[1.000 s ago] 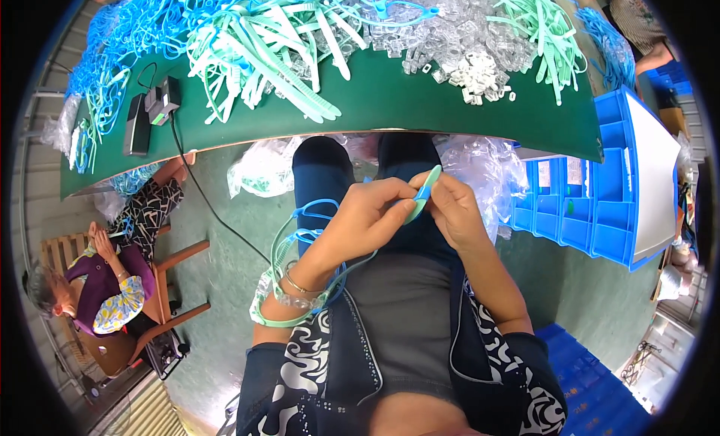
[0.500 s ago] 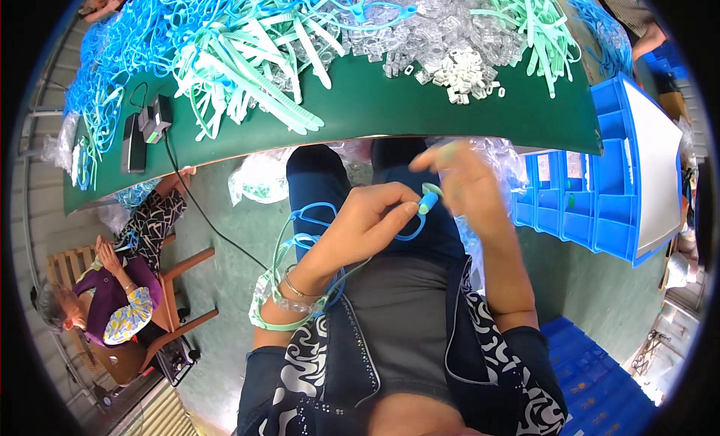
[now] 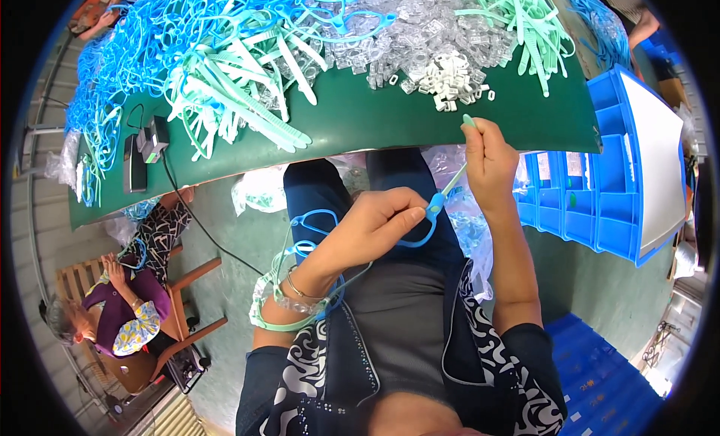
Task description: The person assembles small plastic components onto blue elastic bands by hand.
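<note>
Above my lap, my left hand point(image 3: 382, 224) pinches a blue rubbery strap piece point(image 3: 435, 205) with a loop hanging below it. A mint-green ribbed strap point(image 3: 453, 181) runs from this blue end up to my right hand point(image 3: 491, 158), which is closed on it; the strap's rounded tip pokes out above the fingers. The strap looks taut between the two hands. Around my left wrist hang finished-looking mint-green bands point(image 3: 274, 320) with clear buckles, and blue loops point(image 3: 315, 222) dangle beside that forearm.
On the green table point(image 3: 360, 128) lie heaps of blue straps point(image 3: 150, 46), mint-green straps point(image 3: 240, 98), clear buckles point(image 3: 405, 42) and small white rings point(image 3: 450, 80). A black adapter point(image 3: 154, 136) trails a cable. Blue bins point(image 3: 577, 173) stand right. Another person point(image 3: 127, 301) sits at left.
My right hand has moved up and away to the right and now grips the mint-green strap, drawing it out long from the blue piece. My left hand stays nearly in place.
</note>
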A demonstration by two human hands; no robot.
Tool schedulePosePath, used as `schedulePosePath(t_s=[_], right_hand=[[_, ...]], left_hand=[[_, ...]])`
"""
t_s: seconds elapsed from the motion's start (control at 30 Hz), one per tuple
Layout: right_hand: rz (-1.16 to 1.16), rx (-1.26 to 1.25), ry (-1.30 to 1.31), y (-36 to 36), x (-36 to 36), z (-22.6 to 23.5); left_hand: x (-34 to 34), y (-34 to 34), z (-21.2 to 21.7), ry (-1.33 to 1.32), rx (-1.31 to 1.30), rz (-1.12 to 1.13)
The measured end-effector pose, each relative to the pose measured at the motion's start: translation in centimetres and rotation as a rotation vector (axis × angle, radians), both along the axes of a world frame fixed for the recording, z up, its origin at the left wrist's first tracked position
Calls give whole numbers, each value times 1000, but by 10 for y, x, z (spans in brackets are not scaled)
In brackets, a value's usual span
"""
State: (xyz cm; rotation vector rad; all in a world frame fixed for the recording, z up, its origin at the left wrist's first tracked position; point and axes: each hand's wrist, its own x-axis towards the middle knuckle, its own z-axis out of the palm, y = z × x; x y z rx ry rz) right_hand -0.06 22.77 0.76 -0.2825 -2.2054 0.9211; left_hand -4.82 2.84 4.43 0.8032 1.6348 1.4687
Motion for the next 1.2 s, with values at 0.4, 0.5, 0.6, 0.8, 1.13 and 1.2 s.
schedulePosePath(t_s=[0.4,0.5,0.6,0.8,1.13,1.2], right_hand=[[366,-857,-208,-6,-6,15],[387,-845,-226,-11,-8,12],[369,-898,-202,-12,-9,12],[324,-846,-125,-14,-13,16],[398,-680,-66,-29,-23,13],[407,-640,-116,-28,-22,14]], left_hand=[[-85,63,-20,1246,-134,565],[-96,72,-28,1348,-225,591],[-102,76,-37,1393,-302,603],[-92,66,-31,1060,-42,652],[-66,33,-9,-347,215,385],[-66,31,-11,-390,235,363]])
